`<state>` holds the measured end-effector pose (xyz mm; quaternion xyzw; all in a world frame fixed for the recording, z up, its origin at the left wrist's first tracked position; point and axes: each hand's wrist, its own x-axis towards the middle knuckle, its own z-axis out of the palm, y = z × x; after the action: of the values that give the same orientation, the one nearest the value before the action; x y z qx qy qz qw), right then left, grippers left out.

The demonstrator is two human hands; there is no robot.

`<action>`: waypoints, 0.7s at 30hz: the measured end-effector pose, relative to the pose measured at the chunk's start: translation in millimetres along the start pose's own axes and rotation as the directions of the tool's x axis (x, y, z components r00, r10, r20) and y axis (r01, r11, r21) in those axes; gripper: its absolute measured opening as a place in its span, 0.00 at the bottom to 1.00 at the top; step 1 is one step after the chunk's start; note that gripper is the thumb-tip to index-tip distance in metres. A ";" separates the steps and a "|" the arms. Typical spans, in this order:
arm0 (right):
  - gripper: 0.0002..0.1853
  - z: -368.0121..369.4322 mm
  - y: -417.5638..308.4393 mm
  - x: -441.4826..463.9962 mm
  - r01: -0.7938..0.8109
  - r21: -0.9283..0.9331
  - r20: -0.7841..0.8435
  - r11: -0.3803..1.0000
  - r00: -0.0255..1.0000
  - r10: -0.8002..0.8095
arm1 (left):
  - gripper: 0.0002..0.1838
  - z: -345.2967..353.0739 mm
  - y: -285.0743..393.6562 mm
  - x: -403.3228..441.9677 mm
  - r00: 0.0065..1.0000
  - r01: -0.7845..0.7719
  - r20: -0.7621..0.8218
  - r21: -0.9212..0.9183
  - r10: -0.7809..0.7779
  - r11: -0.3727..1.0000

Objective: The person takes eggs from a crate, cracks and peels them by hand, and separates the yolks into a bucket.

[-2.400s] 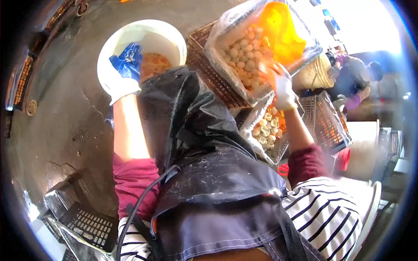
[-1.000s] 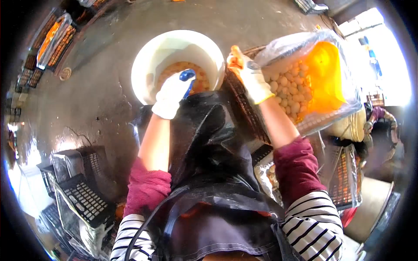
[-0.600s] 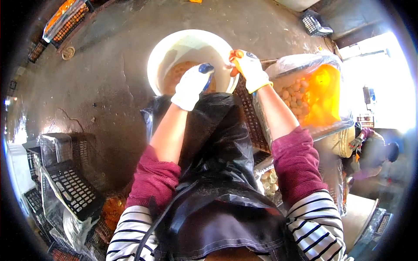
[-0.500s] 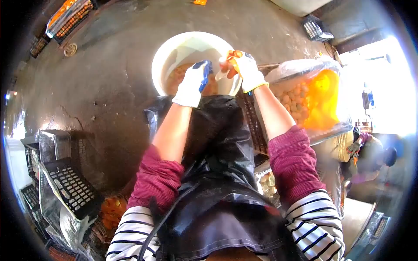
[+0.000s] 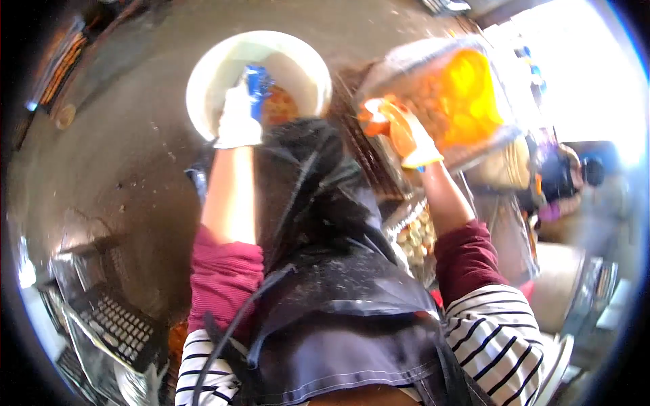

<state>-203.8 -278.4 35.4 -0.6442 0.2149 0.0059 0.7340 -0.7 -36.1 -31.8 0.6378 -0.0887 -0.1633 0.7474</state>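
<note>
My left hand [image 5: 245,107], in a white glove with blue fingers, is over the near part of a round white tub [image 5: 203,74]. Its fingers are curled closed, and what they hold is hidden. Orange-pink pieces [image 5: 279,107] lie in the tub's bottom. My right hand [image 5: 399,132], in a white-and-orange glove, is at the near-left side of a crate lined with clear plastic [image 5: 386,71]. Motion smears its fingers, so I cannot make out their grip. Inside the crate are roundish pieces [image 5: 430,98] and a bright yellow-orange mass [image 5: 467,98].
A black apron [image 5: 311,223] covers my lap. Pale pieces [image 5: 416,240] fill a container beside my right forearm. Black plastic crates [image 5: 115,325] stand at lower left. Another person [image 5: 565,172] is at the right. A yellowish bucket [image 5: 504,166] stands behind the lined crate.
My hands have moved apart: the right has left the tub for the lined crate, while the left stays over the tub. The view has shifted, and the tub appears farther left.
</note>
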 end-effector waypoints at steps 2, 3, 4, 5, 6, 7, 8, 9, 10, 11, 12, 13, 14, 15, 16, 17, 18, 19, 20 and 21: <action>0.18 -44.9 18.3 -83.4 0.004 -0.113 -0.104 0.994 0.994 -0.016 | 0.24 4.5 39.3 -22.2 0.996 -0.065 0.081 0.262 0.045 0.963; 0.19 -71.0 41.2 -115.2 -0.005 -0.046 -0.259 0.999 0.966 -0.007 | 0.22 7.3 31.2 -17.9 0.995 0.023 0.093 0.133 -0.035 0.991; 0.20 -97.7 70.4 -145.1 -0.001 0.022 -0.400 1.000 0.916 0.009 | 0.21 5.4 21.6 -11.2 0.988 0.112 0.109 0.008 -0.112 0.994; 0.21 -118.7 92.5 -183.1 -0.005 0.067 -0.464 0.998 0.885 0.036 | 0.19 6.8 14.8 -11.0 0.992 0.019 0.127 -0.067 -0.011 0.998; 0.22 -138.6 114.1 -221.0 -0.004 0.112 -0.524 0.994 0.850 0.063 | 0.19 5.0 8.5 -6.9 0.988 0.074 0.141 -0.100 -0.060 0.992; 0.22 -165.4 143.2 -256.9 -0.288 -0.232 -0.603 0.929 0.792 0.095 | 0.19 1.9 4.7 -2.1 0.981 0.127 0.160 -0.132 -0.106 0.983; 0.22 -181.8 164.4 -278.9 -0.551 -0.496 -0.681 0.671 0.726 0.092 | 0.19 4.3 3.4 1.1 0.972 0.182 0.176 -0.159 -0.153 0.970; 0.23 -171.8 159.5 -281.5 -0.506 -0.434 -0.743 0.745 0.669 0.021 | 0.19 9.3 19.0 -4.0 0.947 0.291 0.192 -0.186 -0.256 0.939; 0.23 -152.0 142.5 -278.7 -0.450 -0.376 -0.798 0.810 0.601 -0.036 | 0.19 8.9 17.3 -4.3 0.964 0.149 0.227 -0.042 -0.135 0.988; 0.20 -111.0 95.9 -258.3 -0.406 -0.442 -0.776 0.800 0.621 -0.113 | 0.19 2.5 9.8 -2.3 0.960 -0.003 0.279 0.098 -0.024 0.995; 0.15 -125.0 111.9 -238.9 -0.286 -0.392 -0.768 0.875 0.625 -0.140 | 0.19 -4.7 -7.9 8.6 0.941 -0.043 0.338 0.133 -0.004 0.990; 0.15 -104.6 93.1 -214.6 -0.266 -0.423 -0.770 0.866 0.609 -0.189 | 0.19 -12.0 -25.8 19.7 0.918 -0.088 0.397 0.163 0.016 0.983; 0.14 -86.6 73.3 -189.7 -0.291 -0.591 -0.700 0.753 0.649 -0.299 | 0.19 -19.1 -43.6 30.8 0.891 -0.135 0.453 0.187 0.036 0.973; 0.14 -92.9 71.7 -167.1 -0.155 -0.846 -0.456 0.511 0.707 -0.540 | 0.19 -14.7 -35.1 22.9 0.905 -0.092 0.424 0.190 0.002 0.977; 0.15 -79.3 38.2 -145.8 -0.251 -0.911 -0.378 0.328 0.828 -0.415 | 0.20 -16.8 -35.2 22.7 0.910 -0.161 0.415 0.318 0.015 0.934; 0.16 -81.3 34.2 -115.9 -0.355 -0.868 -0.465 0.348 0.828 -0.313 | 0.20 -19.1 -35.7 22.5 0.913 -0.223 0.406 0.444 0.027 0.868; 0.15 -100.5 49.7 -92.1 -0.280 -0.881 -0.442 0.381 0.773 -0.456 | 0.21 -21.5 -36.1 22.1 0.917 -0.275 0.397 0.559 0.039 0.782; 0.15 -114.3 44.4 -71.9 -0.404 -0.915 -0.391 0.000 0.887 -0.246 | 0.21 -15.4 -30.0 16.2 0.952 0.021 0.289 0.266 -0.101 0.964; 0.16 -126.0 39.7 -53.4 -0.376 -0.838 -0.406 -0.395 0.914 -0.008 | 0.22 -13.1 -24.9 11.7 0.934 0.297 0.236 -0.095 -0.268 0.950; 0.16 -138.7 38.8 -38.3 -0.454 -0.829 -0.494 -0.327 0.868 0.045 | 0.24 -24.8 -35.9 14.4 0.900 0.387 0.373 -0.442 -0.227 0.809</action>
<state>-292.4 -393.1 0.4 -0.8929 0.3549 0.2500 -0.1195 16.4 -23.1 -72.4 0.3925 -0.0506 -0.3962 0.8285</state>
